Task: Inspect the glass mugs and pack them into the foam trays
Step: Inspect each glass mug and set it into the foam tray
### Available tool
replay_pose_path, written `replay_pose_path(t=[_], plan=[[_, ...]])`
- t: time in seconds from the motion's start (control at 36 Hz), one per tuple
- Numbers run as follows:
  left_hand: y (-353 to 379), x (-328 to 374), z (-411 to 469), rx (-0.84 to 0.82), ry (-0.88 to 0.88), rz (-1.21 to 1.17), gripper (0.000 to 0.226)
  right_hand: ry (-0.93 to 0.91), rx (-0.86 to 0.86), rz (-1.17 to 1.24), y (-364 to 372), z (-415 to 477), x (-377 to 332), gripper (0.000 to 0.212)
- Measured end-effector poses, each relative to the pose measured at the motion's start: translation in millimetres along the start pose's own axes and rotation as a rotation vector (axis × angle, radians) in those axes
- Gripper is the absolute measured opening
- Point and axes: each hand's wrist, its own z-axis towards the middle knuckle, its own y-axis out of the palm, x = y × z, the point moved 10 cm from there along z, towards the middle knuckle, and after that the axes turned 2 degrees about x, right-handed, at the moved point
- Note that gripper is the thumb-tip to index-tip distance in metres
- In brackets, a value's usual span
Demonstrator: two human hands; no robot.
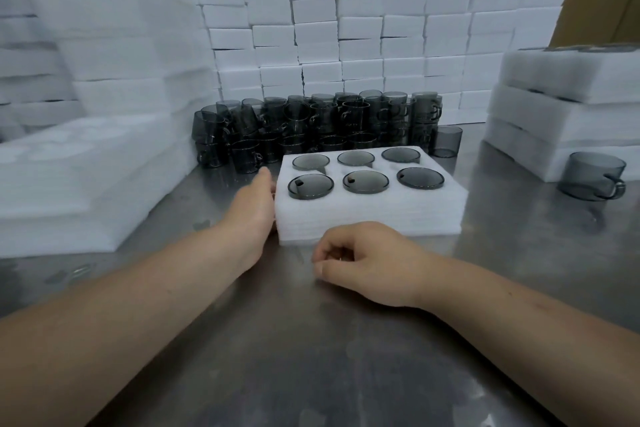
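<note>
White foam tray [370, 218], filled with six smoky grey glass mugs [365, 181], sits mid-surface on the steel table [311, 340], long axis left-right. Left hand [254, 208] lies flat against its left end. Right hand [367, 262], loosely curled and empty, rests beside its near edge.

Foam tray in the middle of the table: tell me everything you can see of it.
The foam tray is a white rectangular block of thin stacked layers, lying flat on the metal table. Its top has six round pockets, two rows of three, each holding a smoky grey glass mug sunk to its rim. The left hand rests against its left side; the right hand, loosely curled, lies just before its front edge, contact unclear.
</note>
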Motion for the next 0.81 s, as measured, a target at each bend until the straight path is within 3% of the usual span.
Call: replay_pose_path(t=[0.08,0.17,0.25,0.36,0.42,0.56,0.61,0.81], plan=[[-0.4,4.4,9.5,-0.059,-0.020,0.043,0.040,0.043,0.012,0.079,-1.1,0.7,5.6,0.012],[-2.9,11.9,22.3,-0.105,0.032,0.231,0.028,0.083,0.020,0.148,-0.7,1.8,11.7,0.016],[-9.2,29.5,39.9,-0.071,0.240,0.583,0.023,0.120,0.036,0.256,-2.1,3.5,18.2,0.016],[4.9,48.0,53.2,-0.078,0.568,1.243,0.019,0.190,0.089,0.475,-7.3,5.0,27.9,0.018],[8.4,48.8,67.3,-0.077,0.602,1.398,0.015,0.197,0.085,0.485,-6.4,5.8,29.2,0.018],[0.9,42.1,108.0,-0.078,0.475,1.509,0.054,0.203,0.079,0.538,-4.7,6.1,30.5,0.015],[-0.3,36.8,120.3,-0.098,0.426,1.550,0.060,0.188,0.069,0.538,-3.3,6.3,29.0,0.012],[2.7,29.7,137.2,-0.102,0.364,1.474,0.032,0.182,0.060,0.538,-3.2,6.1,30.2,0.011]])
